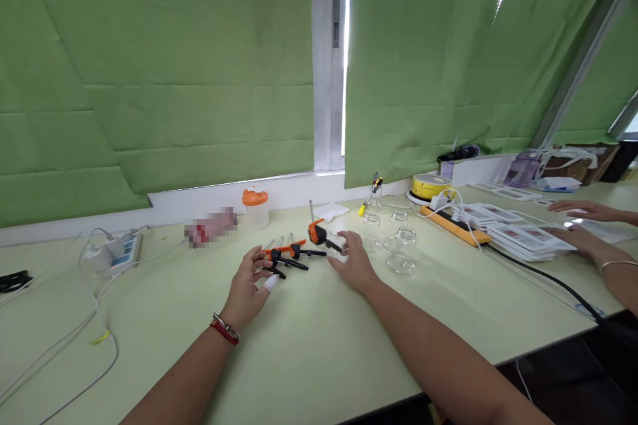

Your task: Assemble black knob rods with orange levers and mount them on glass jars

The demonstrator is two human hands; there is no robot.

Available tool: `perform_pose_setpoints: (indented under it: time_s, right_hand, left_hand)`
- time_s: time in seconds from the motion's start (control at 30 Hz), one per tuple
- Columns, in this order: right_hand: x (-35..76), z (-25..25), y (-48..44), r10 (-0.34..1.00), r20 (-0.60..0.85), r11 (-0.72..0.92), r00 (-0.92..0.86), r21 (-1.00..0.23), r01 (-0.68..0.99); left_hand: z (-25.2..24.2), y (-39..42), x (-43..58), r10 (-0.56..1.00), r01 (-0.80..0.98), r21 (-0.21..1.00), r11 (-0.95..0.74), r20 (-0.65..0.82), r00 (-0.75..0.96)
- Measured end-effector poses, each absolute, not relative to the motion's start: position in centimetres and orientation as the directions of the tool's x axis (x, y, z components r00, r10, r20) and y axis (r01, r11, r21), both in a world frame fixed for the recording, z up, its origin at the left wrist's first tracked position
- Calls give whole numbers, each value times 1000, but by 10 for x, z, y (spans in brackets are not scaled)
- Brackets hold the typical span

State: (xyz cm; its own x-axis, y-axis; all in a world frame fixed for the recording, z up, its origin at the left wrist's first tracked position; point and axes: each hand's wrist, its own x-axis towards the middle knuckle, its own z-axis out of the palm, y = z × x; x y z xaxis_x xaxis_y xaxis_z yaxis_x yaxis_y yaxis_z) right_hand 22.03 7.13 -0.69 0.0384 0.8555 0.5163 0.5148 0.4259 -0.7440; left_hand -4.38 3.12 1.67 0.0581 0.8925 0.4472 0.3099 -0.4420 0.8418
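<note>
Hiding parts of clamps, left hand, contact unclear

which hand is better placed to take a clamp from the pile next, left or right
Most likely the left hand: its fingers are at the pile of orange-and-black clamps. The right hand is farther over, at a separate clamp, so it would probably have to reach across.

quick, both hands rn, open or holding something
Left hand: partly open at the clamps; whether it grips one cannot be told.
Right hand: partly open at another, raised clamp; firm grip cannot be told.
</note>
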Motion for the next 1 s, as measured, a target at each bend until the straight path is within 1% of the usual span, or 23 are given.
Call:
perform_pose_setpoints:
  time_s: [0.07, 0.2, 0.47, 0.73, 0.9, 0.93, 1.0]
  right_hand:
    - [225, -11, 82, 861, 498, 379, 107, -767, 518]
    - [226, -18, 103, 896, 429, 303, 112, -777, 552]
    - [232, -24, 141, 934, 342, 217, 108, -778, 589]
    - [236, -26, 157, 962, 259, 147, 83, -752, 642]
    - [228, -24, 153, 946, 283, 109, 157, -734, 670]
    - [224, -23, 149, 933, 307, 106, 187, -731, 675]
    - [217, -21, 136, 883, 402, 128, 242, -702, 700]
  left_hand:
    - [15, 36, -51, 888, 366, 831, -419, 459, -25]
    - [14, 41, -60, 874, 423, 820, -386, 472, -117]
    - [10, 41, -63, 893, 473, 809, -349, 440, -94]
    - [9, 41, -63, 907, 491, 805, -333, 416, -65]
    - [9, 41, -63, 915, 502, 803, -323, 400, -51]
    - [9, 41, -63, 914, 503, 801, -325, 402, -50]
    - [9, 42, -63, 907, 502, 796, -338, 419, -53]
